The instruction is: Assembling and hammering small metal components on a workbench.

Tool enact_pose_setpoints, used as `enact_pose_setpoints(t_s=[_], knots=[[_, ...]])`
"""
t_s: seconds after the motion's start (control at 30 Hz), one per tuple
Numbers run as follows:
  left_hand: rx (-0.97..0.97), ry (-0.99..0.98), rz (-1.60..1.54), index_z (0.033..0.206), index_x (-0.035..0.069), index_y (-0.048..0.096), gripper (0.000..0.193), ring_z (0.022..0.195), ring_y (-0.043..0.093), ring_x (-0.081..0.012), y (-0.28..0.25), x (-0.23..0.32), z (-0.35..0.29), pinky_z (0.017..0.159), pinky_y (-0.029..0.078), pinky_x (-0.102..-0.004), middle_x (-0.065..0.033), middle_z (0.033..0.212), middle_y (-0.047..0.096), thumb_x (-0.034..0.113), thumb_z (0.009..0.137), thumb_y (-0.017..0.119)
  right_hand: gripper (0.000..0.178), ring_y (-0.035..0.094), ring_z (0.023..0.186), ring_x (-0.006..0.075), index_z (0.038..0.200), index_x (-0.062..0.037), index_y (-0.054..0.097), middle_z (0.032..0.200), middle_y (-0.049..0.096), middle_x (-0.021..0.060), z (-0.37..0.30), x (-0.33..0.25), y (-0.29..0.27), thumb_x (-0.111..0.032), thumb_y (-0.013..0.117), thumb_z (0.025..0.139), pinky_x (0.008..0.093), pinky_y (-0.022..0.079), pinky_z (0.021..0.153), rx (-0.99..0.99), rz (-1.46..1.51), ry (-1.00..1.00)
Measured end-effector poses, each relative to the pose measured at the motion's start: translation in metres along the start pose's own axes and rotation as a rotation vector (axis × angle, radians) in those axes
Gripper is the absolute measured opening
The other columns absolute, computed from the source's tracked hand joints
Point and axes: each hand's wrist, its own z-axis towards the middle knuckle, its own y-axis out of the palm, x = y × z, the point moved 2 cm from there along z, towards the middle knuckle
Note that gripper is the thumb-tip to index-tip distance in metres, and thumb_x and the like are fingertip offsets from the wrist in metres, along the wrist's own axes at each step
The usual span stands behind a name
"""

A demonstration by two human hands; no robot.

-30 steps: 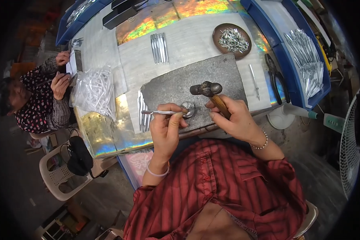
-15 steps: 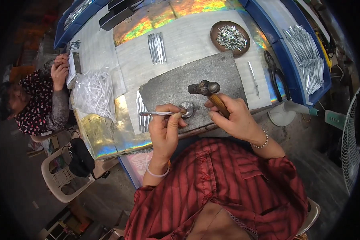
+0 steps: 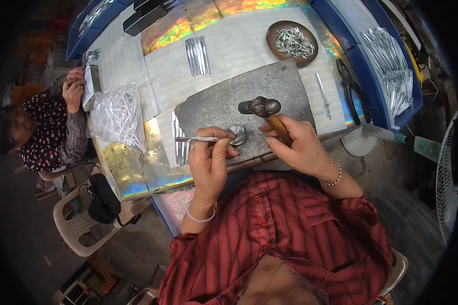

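My left hand (image 3: 208, 160) pinches a slim silver metal rod (image 3: 201, 139) between thumb and fingers, its long end pointing left. The rod's right end is over a small round metal block (image 3: 237, 135) on a grey stone slab (image 3: 249, 86); whether they touch, I cannot tell. My right hand (image 3: 295, 145) grips the wooden handle of a ball-peen hammer (image 3: 262, 106), close below the head. The hammer's head hangs over the slab, to the upper right of the round block. More slim silver rods (image 3: 181, 147) lie partly hidden beside the slab's left edge.
A row of silver pieces (image 3: 197, 57) lies beyond the slab. A brown bowl (image 3: 270, 48) holds small metal parts; pliers (image 3: 352, 91) lie near a blue bin (image 3: 417, 104). A plastic bag of pieces (image 3: 118, 117) is at left, near another person (image 3: 61, 119). A fan (image 3: 448, 178) stands right.
The view has shifted slightly, with the table's things a little higher. Both hands keep their grips; the rod and hammer are nearly where they were.
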Motion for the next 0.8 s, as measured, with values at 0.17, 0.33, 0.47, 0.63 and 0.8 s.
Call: enact_pose_setpoints(t_s=[0.17, 0.33, 0.47, 0.63, 0.8], knots=[[0.0, 0.043, 0.08, 0.099, 0.0, 0.045, 0.01, 0.067, 0.055, -0.0108, 0.001, 0.0, -0.001, 0.061, 0.047, -0.0205, -0.0121, 0.091, 0.057, 0.005, 0.091, 0.049, 0.017, 0.06, 0.061, 0.0324, 0.088, 0.0019, 0.051, 0.065, 0.056, 0.0164, 0.0, 0.0, 0.002, -0.008, 0.059, 0.077, 0.0352, 0.043, 0.052, 0.11, 0.032, -0.148], [-0.002, 0.025, 0.074, 0.098, 0.0, 0.046, 0.01, 0.067, 0.055, -0.0109, 0.001, 0.002, 0.0, 0.061, 0.047, -0.0207, -0.0119, 0.091, 0.057, 0.005, 0.091, 0.049, 0.017, 0.059, 0.061, 0.0332, 0.088, 0.0015, 0.05, 0.065, 0.056, 0.0164, 0.0, 0.0, 0.002, -0.009, 0.059, 0.077, 0.0361, 0.043, 0.052, 0.109, 0.029, -0.141], [0.023, 0.059, 0.156, 0.096, -0.001, 0.049, 0.007, 0.066, 0.057, -0.0116, 0.004, 0.003, -0.002, 0.06, 0.048, -0.022, -0.0107, 0.087, 0.058, 0.002, 0.089, 0.05, 0.017, 0.059, 0.061, 0.0336, 0.087, 0.0011, 0.05, 0.065, 0.056, 0.0164, 0.0, -0.001, 0.001, -0.009, 0.059, 0.078, 0.0367, 0.042, 0.053, 0.113, 0.039, -0.147], [0.003, 0.46, 0.645, 0.09, 0.0, 0.055, 0.012, 0.068, 0.061, -0.0213, 0.013, 0.018, -0.003, 0.058, 0.048, -0.0286, -0.0117, 0.082, 0.059, -0.007, 0.08, 0.056, 0.017, 0.058, 0.061, 0.034, 0.087, 0.0008, 0.051, 0.065, 0.055, 0.0167, 0.001, -0.003, 0.001, -0.01, 0.059, 0.078, 0.0376, 0.042, 0.053, 0.096, 0.023, -0.156], [-0.066, 0.44, 0.801, 0.093, 0.002, 0.056, 0.025, 0.072, 0.06, -0.0294, 0.012, 0.027, -0.004, 0.06, 0.048, -0.0336, -0.0131, 0.084, 0.06, -0.009, 0.071, 0.062, 0.015, 0.059, 0.061, 0.0334, 0.087, 0.0009, 0.052, 0.065, 0.055, 0.0169, 0.001, -0.004, 0.0, -0.009, 0.059, 0.078, 0.0365, 0.042, 0.053, 0.104, 0.011, -0.179]])
